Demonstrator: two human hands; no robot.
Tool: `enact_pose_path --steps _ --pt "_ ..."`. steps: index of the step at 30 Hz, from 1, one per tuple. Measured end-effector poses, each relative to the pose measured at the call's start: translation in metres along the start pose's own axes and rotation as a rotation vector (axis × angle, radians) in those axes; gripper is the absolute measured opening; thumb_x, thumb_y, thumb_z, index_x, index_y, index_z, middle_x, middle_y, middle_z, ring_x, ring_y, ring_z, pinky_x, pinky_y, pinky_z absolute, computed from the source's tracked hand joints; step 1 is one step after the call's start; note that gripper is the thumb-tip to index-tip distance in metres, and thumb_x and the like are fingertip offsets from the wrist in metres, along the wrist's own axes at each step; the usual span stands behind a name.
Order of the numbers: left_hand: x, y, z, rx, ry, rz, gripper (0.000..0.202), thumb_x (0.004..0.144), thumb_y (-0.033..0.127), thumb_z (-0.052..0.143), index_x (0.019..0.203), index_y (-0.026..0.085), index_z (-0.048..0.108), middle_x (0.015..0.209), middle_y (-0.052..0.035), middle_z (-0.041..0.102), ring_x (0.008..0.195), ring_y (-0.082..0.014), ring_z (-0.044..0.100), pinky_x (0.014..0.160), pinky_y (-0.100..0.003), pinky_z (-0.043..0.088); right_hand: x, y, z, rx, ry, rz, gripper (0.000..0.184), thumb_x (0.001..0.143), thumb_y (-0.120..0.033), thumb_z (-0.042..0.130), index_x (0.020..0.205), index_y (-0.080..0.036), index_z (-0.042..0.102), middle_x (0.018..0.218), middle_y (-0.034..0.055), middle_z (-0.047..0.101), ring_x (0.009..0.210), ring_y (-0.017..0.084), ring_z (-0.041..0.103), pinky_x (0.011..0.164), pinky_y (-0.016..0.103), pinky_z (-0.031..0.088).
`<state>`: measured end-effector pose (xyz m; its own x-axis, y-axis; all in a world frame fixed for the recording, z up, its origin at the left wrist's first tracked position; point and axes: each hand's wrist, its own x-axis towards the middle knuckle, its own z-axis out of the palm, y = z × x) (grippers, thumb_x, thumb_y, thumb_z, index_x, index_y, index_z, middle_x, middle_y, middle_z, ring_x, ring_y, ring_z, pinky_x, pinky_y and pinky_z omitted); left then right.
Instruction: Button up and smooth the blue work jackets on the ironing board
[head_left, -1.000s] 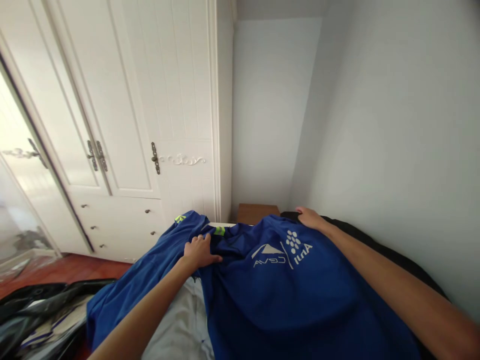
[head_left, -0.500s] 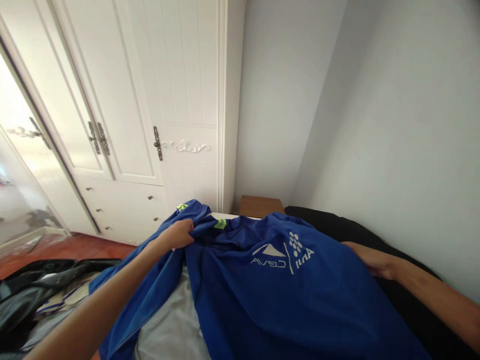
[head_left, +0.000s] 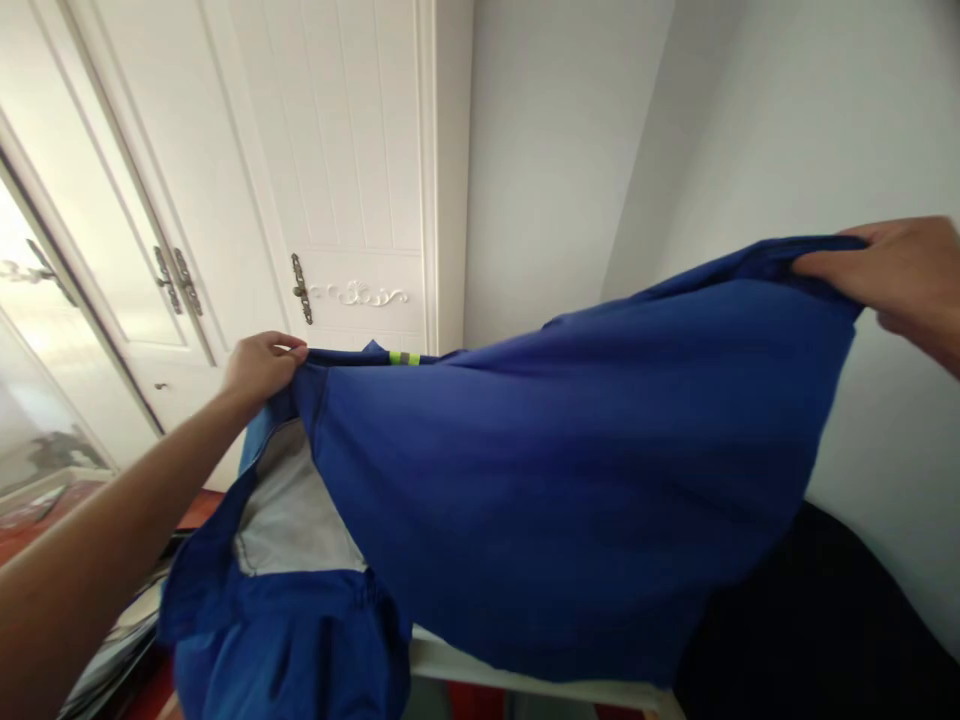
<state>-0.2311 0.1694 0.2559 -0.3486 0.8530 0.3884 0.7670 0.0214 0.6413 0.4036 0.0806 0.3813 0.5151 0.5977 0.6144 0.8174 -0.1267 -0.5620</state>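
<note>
A blue jersey [head_left: 570,470] with a small neon-yellow mark near its collar hangs spread in the air in front of me. My left hand [head_left: 259,365] is closed on its upper left corner by the collar. My right hand [head_left: 896,270] is closed on its upper right edge, raised higher near the wall. A blue sleeve [head_left: 285,640] and a grey inner panel [head_left: 289,520] droop at the lower left. The printed logo is hidden from view.
White wardrobe doors [head_left: 330,170] with metal handles stand behind at the left. A grey wall [head_left: 757,130] runs along the right. Dark fabric [head_left: 817,630] lies at the lower right, a white edge [head_left: 525,675] shows below the jersey, and dark clutter [head_left: 112,660] sits at the lower left.
Both hands have lifted the jersey off the surface and stretched it wide in the air. My right hand rose from the jersey's low right side to high at the right.
</note>
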Motion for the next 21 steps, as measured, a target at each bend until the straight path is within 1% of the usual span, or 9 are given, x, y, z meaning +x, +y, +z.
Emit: enact_pose_path --steps 2,4,6,9,11,13,15,18,21 --pt "-0.001 0.001 0.022 0.103 -0.002 0.035 0.044 0.094 0.034 0.044 0.126 0.007 0.056 0.116 -0.0112 0.070 0.110 -0.0293 0.063 0.089 -0.043 0.047 0.010 -0.011 0.008 -0.322 0.022 0.105 0.070 0.076 -0.063 0.049 0.082 0.002 0.071 0.111 0.0216 0.069 0.116 0.033 0.059 0.072 0.044 0.037" --pt "-0.008 -0.001 0.048 0.147 -0.032 0.046 0.045 0.094 0.034 0.047 0.129 0.007 0.055 0.126 -0.0166 0.066 0.121 -0.0345 0.057 0.098 -0.052 0.042 0.009 -0.013 0.027 -0.520 -0.096 0.140 0.073 0.077 -0.065 0.051 0.090 0.003 0.071 0.115 0.0285 0.066 0.121 0.040 0.055 0.073 0.047 0.036" --pt "-0.019 -0.003 0.072 0.195 -0.080 0.053 0.048 0.093 0.037 0.050 0.130 0.008 0.055 0.133 -0.0214 0.060 0.127 -0.0388 0.052 0.102 -0.058 0.039 -0.003 -0.004 0.051 -0.586 -0.256 0.051 0.065 0.079 -0.055 0.066 0.108 0.003 0.067 0.116 0.0322 0.065 0.117 0.040 0.059 0.075 0.044 0.039" --pt "-0.046 -0.004 0.098 0.238 -0.198 0.111 0.051 0.092 0.041 0.050 0.132 0.011 0.055 0.138 -0.0208 0.057 0.129 -0.0376 0.050 0.103 -0.053 0.042 -0.038 0.026 0.084 -0.570 -0.493 -0.137 0.072 0.082 -0.038 0.072 0.137 0.003 0.050 0.114 0.0302 0.067 0.104 0.032 0.067 0.079 0.035 0.044" --pt "-0.071 -0.005 0.108 0.190 -0.232 0.124 0.053 0.090 0.042 0.051 0.133 0.013 0.055 0.136 -0.0176 0.059 0.128 -0.0345 0.052 0.103 -0.047 0.044 -0.070 0.049 0.101 -0.508 -0.656 -0.197 0.073 0.086 -0.040 0.068 0.144 -0.001 0.045 0.109 0.0229 0.071 0.098 0.028 0.070 0.082 0.032 0.048" --pt "-0.101 -0.006 0.115 0.106 -0.196 0.105 0.052 0.089 0.042 0.050 0.133 0.015 0.056 0.135 -0.0145 0.060 0.127 -0.0317 0.054 0.103 -0.043 0.045 -0.104 0.071 0.112 -0.434 -0.768 -0.250 0.068 0.084 -0.039 0.069 0.141 -0.007 0.049 0.121 0.0212 0.067 0.110 0.031 0.066 0.095 0.034 0.048" --pt "-0.133 -0.011 0.117 0.036 -0.119 0.092 0.051 0.089 0.042 0.048 0.132 0.016 0.056 0.136 -0.0130 0.060 0.128 -0.0305 0.053 0.106 -0.043 0.043 -0.134 0.091 0.117 -0.361 -0.766 -0.269 0.066 0.080 -0.039 0.069 0.137 -0.010 0.052 0.137 0.0217 0.057 0.128 0.034 0.054 0.110 0.040 0.040" --pt "-0.177 -0.032 0.112 0.037 -0.011 0.061 0.051 0.089 0.042 0.046 0.133 0.017 0.053 0.138 -0.0149 0.056 0.132 -0.0318 0.049 0.110 -0.047 0.040 -0.164 0.118 0.111 -0.206 -0.610 -0.222 0.062 0.082 -0.047 0.060 0.134 -0.015 0.050 0.146 0.0212 0.047 0.139 0.035 0.042 0.120 0.043 0.029" --pt "-0.210 -0.068 0.096 0.168 0.140 -0.080 0.057 0.090 0.045 0.041 0.136 0.012 0.049 0.138 -0.0209 0.054 0.139 -0.0358 0.041 0.112 -0.051 0.037 -0.178 0.146 0.093 -0.035 -0.477 0.059 0.054 0.085 -0.057 0.048 0.128 -0.024 0.049 0.143 0.0203 0.051 0.136 0.034 0.047 0.117 0.041 0.035"
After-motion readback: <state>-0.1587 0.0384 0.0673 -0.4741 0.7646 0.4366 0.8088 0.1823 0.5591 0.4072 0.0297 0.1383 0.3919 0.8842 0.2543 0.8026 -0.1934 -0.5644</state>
